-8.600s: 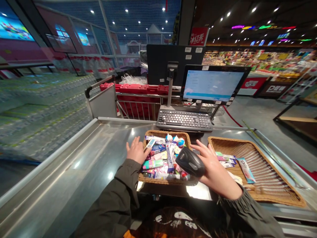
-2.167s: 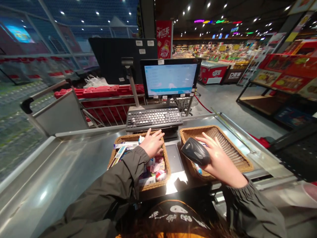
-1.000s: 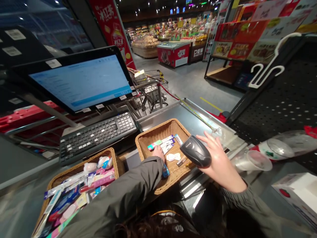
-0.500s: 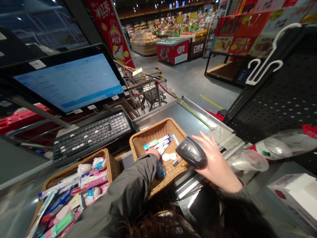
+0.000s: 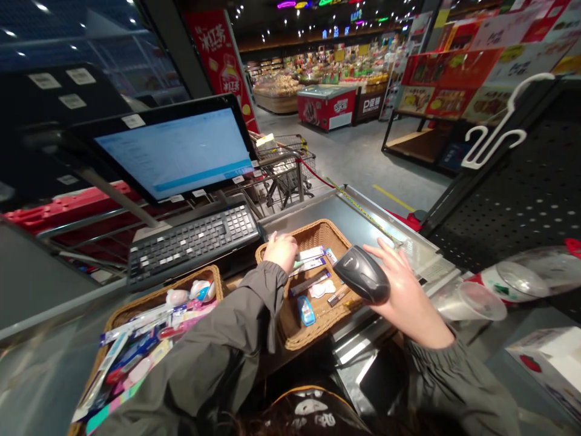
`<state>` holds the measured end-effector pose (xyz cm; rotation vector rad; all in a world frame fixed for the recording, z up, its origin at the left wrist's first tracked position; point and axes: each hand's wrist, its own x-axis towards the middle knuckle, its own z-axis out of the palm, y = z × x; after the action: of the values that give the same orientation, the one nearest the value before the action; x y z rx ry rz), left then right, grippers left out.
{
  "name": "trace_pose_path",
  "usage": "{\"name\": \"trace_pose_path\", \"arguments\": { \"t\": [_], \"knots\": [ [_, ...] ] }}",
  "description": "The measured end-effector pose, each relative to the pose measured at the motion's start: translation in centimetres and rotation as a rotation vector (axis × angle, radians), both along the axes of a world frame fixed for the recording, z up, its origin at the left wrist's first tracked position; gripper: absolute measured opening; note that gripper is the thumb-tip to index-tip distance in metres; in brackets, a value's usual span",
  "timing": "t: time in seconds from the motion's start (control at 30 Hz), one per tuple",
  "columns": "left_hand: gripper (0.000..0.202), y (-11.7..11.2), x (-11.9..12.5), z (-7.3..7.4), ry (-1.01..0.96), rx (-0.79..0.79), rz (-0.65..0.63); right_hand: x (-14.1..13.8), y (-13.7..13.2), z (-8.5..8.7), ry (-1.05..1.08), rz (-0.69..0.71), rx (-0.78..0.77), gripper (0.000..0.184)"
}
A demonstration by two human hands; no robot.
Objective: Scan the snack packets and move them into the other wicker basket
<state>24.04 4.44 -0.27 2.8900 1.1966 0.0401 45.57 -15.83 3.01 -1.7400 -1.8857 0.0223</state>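
One dark packet now shows lying in the right basket, between the pale packets and the white piece, where none could be seen half a second ago. The left hand has moved from that spot to the basket's far left corner, over the rim, its fingers curled close together; whether they hold anything I cannot tell. This suggests the dark packet has been let go. The right hand stays clamped on the scanner, some fingers spread off it, at the basket's right side.

Against the earlier frame, the blue case in the near part of the right basket now lies clear of the left sleeve. The view has shifted, so the screen, the keyboard and both baskets appear farther right. The left basket, full of mixed goods, stands on the bench, partly hidden by that sleeve.
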Motion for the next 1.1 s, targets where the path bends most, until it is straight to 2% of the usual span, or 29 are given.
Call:
{"name": "trace_pose_path", "arguments": {
  "t": [0.1, 0.17, 0.27, 0.4, 0.57, 0.77, 0.87, 1.0, 1.1],
  "knots": [
    [0.014, -0.8, -3.3, 3.9, -0.139, 0.144, -0.069, -1.3, 0.4, 0.5, -0.031, 0.023, 0.052, 0.042],
    [0.017, -1.7, -5.8, 5.8, -0.249, 0.27, -0.126, -2.5, 0.7, 0.9, -0.049, 0.044, 0.087, 0.042],
    [0.015, -3.0, -9.5, 7.4, -0.342, 0.39, -0.154, -4.6, 1.1, 1.6, -0.068, 0.089, 0.122, 0.041],
    [0.017, -4.7, -13.8, 8.2, -0.37, 0.43, -0.153, -7.9, 1.7, 2.7, -0.107, 0.157, 0.141, 0.036],
    [0.02, -6.7, -18.1, 8.1, -0.363, 0.502, -0.12, -11.8, 2.3, 3.7, -0.145, 0.25, 0.15, 0.039],
    [0.016, -8.1, -22.0, 5.8, -0.287, 0.394, 0.001, -15.4, 2.7, 3.8, -0.163, 0.322, 0.163, 0.034],
    [0.008, -8.6, -23.2, 4.9, -0.299, 0.299, 0.041, -16.7, 2.7, 4.0, -0.159, 0.345, 0.166, 0.031],
    [0.02, -9.3, -23.9, 4.5, -0.324, 0.197, 0.005, -18.0, 2.5, 4.4, -0.158, 0.363, 0.173, 0.032],
    [0.015, -9.7, -23.8, 4.4, -0.334, 0.158, -0.004, -18.4, 2.3, 4.4, -0.155, 0.365, 0.169, 0.033]
  ]
}}
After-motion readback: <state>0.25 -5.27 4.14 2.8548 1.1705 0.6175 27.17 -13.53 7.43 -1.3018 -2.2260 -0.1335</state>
